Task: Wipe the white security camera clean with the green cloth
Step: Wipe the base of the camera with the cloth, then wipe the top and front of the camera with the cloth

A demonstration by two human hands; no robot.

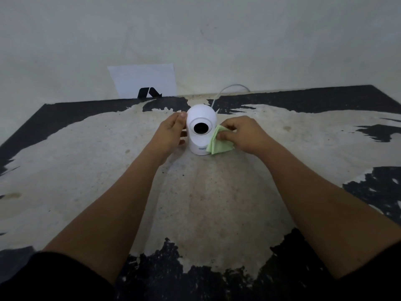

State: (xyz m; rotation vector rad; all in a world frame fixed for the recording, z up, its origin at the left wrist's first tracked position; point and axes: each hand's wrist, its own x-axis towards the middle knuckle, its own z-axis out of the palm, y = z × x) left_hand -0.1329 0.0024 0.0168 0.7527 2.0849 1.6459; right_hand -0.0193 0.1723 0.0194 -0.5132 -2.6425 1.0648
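Note:
The white security camera (pixel 200 129) stands upright near the far middle of the worn table, its round black lens facing me. My left hand (pixel 171 132) grips its left side, thumb up by the dome. My right hand (pixel 243 132) pinches a folded green cloth (pixel 218 143) and presses it against the camera's right side, low by the base. A white cable (pixel 227 89) runs from behind the camera toward the wall.
The table (pixel 108 170) is pale with black patches at its edges and ends at a grey wall. A white sheet of paper (pixel 143 80) with a black mark leans against the wall behind the camera, to the left.

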